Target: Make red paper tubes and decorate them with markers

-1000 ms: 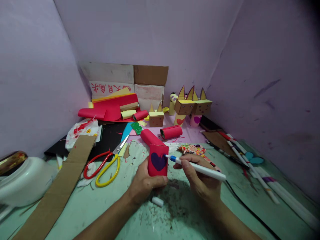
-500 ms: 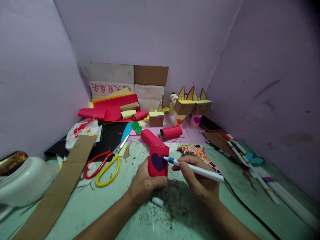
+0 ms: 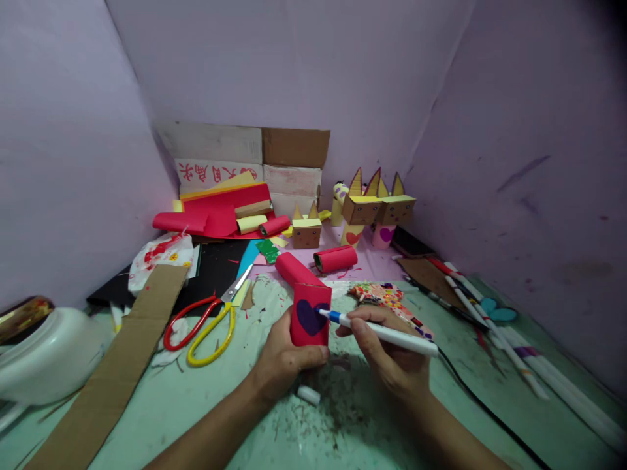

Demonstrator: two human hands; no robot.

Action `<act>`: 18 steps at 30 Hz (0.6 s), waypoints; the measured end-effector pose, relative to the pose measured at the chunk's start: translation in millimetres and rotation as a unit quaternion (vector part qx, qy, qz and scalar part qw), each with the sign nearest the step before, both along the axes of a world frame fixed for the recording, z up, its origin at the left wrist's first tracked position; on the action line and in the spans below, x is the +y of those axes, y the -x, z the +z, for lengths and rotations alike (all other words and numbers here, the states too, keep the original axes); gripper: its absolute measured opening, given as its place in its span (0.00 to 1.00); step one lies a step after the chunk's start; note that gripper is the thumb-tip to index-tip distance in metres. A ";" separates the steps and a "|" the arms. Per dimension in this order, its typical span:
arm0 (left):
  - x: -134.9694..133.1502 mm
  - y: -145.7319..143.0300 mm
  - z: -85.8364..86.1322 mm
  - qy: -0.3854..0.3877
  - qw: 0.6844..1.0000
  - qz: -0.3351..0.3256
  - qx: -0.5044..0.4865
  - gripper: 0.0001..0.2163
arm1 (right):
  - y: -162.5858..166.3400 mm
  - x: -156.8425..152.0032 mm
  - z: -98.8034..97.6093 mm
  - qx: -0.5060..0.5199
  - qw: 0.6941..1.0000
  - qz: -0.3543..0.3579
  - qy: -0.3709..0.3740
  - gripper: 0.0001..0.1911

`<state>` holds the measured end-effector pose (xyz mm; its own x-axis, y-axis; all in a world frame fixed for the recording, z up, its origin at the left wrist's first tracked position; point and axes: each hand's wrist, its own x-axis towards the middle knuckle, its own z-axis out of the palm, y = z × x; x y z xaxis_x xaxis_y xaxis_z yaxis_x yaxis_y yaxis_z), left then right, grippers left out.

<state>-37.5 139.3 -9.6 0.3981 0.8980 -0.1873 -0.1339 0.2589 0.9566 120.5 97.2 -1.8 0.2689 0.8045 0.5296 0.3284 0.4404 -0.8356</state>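
My left hand (image 3: 281,359) is closed round the red piece (image 3: 319,334), its long axis upright, dark heart (image 3: 307,318) facing me. My right hand (image 3: 399,369) pinches the white marker (image 3: 396,337), pointing left and slightly up, tip at the heart, above the green table (image 3: 161,405).

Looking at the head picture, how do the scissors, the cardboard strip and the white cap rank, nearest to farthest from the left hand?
From the left hand, which holds the red tube:
1. White cap: just below it in the picture.
2. Scissors: to its left.
3. Cardboard strip: farther left, past the scissors.
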 end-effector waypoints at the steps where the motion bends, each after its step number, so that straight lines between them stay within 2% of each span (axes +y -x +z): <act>1: 0.0 0.0 -0.3 0.000 1.000 0.000 -0.001 0.24 | -1.4 0.7 -0.5 -0.007 1.000 -0.001 -0.003 0.09; 7: -0.5 -0.2 -0.1 0.001 1.000 0.002 0.011 0.24 | -7.1 3.8 0.4 -0.046 0.998 -0.009 -0.038 0.06; 18: -0.7 -0.5 1.4 0.005 1.000 0.000 0.020 0.24 | -7.5 3.6 -1.2 -0.034 0.999 -0.002 -0.042 0.05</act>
